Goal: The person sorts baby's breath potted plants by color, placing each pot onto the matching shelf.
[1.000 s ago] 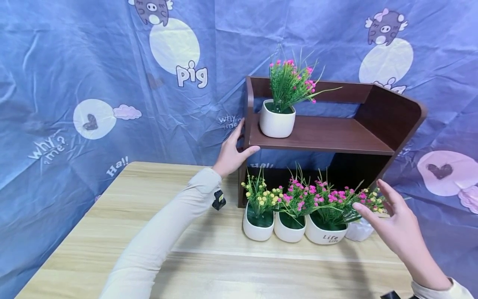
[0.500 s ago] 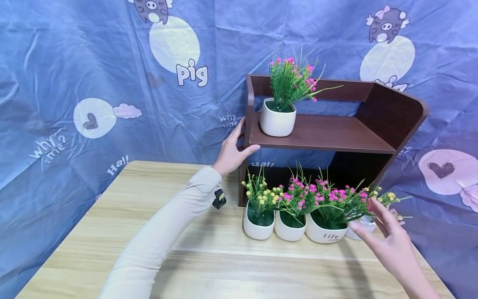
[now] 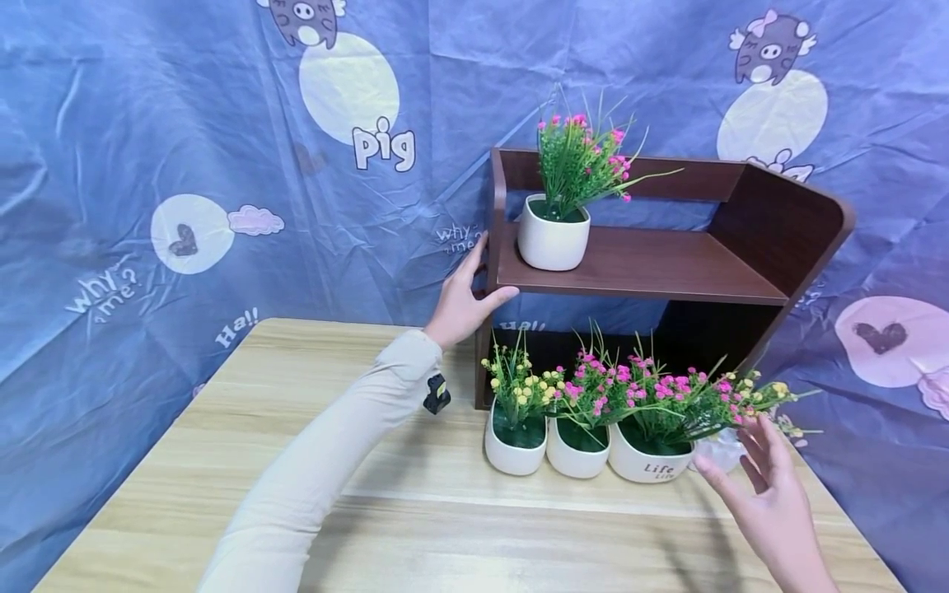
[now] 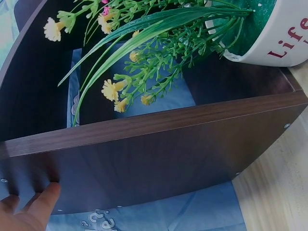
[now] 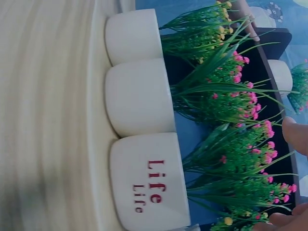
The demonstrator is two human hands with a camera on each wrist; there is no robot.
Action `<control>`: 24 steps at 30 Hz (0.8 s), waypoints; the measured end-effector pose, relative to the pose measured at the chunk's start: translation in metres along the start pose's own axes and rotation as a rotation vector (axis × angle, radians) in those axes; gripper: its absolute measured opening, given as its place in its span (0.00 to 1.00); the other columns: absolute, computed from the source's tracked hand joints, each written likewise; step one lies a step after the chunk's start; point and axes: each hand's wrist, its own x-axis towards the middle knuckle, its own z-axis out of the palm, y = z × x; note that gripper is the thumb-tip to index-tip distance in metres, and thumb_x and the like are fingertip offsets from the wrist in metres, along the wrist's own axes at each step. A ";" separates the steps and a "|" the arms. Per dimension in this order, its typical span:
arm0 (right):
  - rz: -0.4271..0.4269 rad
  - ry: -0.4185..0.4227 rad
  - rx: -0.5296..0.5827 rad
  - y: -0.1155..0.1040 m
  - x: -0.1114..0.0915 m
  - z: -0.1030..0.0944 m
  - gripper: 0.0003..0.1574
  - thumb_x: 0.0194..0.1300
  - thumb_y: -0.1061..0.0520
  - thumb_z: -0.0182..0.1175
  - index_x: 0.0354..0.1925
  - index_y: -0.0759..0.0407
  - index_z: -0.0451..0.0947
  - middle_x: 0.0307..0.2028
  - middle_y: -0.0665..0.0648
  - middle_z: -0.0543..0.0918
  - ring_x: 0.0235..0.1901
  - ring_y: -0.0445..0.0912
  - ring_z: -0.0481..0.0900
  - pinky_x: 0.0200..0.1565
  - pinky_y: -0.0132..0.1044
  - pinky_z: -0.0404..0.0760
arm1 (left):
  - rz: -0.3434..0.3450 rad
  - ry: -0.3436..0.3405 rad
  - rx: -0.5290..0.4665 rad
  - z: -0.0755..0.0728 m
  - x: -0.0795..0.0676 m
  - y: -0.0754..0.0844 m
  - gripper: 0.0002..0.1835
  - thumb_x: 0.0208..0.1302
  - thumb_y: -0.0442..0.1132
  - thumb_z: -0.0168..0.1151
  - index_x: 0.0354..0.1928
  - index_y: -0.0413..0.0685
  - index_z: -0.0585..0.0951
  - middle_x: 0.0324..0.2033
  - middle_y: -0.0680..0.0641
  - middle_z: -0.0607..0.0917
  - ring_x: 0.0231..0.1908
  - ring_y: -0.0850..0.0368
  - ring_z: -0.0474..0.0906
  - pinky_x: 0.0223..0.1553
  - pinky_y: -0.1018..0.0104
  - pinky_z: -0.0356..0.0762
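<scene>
My left hand point(image 3: 461, 309) rests against the left side of a dark brown shelf point(image 3: 667, 263), its fingers straight along the outer panel and the thumb across the front edge. The left wrist view shows fingertips point(image 4: 48, 199) touching that panel. On the upper board stands a white pot of pink flowers point(image 3: 554, 239). My right hand point(image 3: 774, 502), thumb and fingers spread, is beside a pale pot point(image 3: 719, 453) at the right end of a row; that pot is partly hidden. Left of it stand the "Life" pot point(image 3: 651, 465), a pink-flowered pot point(image 3: 578, 457) and a yellow-flowered pot point(image 3: 515, 453).
The row of pots stands on a light wooden table point(image 3: 385, 527), in front of the shelf's lower opening. A blue printed cloth point(image 3: 185, 123) hangs behind. The table's right edge runs close beside my right hand.
My right hand has moved down and slightly left, coming in beside the pale pot at the row's right end. My left hand stays against the shelf, and the pots stand where they were.
</scene>
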 end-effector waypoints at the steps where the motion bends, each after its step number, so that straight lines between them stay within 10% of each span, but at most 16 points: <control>1: 0.008 0.003 0.004 0.001 0.000 0.001 0.60 0.60 0.66 0.65 0.76 0.57 0.38 0.70 0.58 0.57 0.63 0.28 0.55 0.59 0.12 0.57 | 0.001 0.001 0.001 0.000 0.000 0.000 0.49 0.58 0.46 0.70 0.76 0.51 0.51 0.72 0.48 0.60 0.64 0.51 0.69 0.55 0.63 0.77; 9: 0.064 -0.077 0.014 0.012 -0.008 0.015 0.59 0.62 0.62 0.64 0.75 0.62 0.35 0.69 0.76 0.52 0.62 0.25 0.52 0.58 0.09 0.52 | 0.005 -0.001 0.007 0.000 0.000 0.001 0.49 0.58 0.46 0.69 0.76 0.51 0.50 0.72 0.48 0.60 0.64 0.50 0.69 0.57 0.63 0.75; 16: 0.120 -0.108 -0.020 0.017 -0.008 0.025 0.57 0.62 0.56 0.65 0.73 0.70 0.41 0.68 0.77 0.55 0.69 0.61 0.52 0.53 0.05 0.50 | 0.003 -0.003 -0.017 0.001 -0.001 -0.001 0.50 0.58 0.46 0.70 0.76 0.51 0.50 0.72 0.47 0.59 0.64 0.49 0.68 0.60 0.55 0.73; 22: 0.188 -0.133 -0.051 0.021 -0.006 0.031 0.56 0.61 0.52 0.67 0.72 0.73 0.45 0.67 0.78 0.56 0.66 0.69 0.55 0.47 0.03 0.49 | 0.004 0.003 -0.014 0.001 0.000 -0.002 0.49 0.58 0.46 0.70 0.76 0.55 0.50 0.72 0.49 0.59 0.64 0.49 0.68 0.58 0.55 0.74; 24: 0.197 -0.146 -0.057 0.022 -0.005 0.033 0.57 0.62 0.51 0.66 0.72 0.73 0.43 0.67 0.79 0.54 0.66 0.71 0.54 0.61 0.14 0.55 | 0.007 0.002 -0.018 0.001 0.000 -0.003 0.49 0.58 0.45 0.70 0.76 0.55 0.50 0.72 0.49 0.59 0.64 0.49 0.68 0.57 0.55 0.76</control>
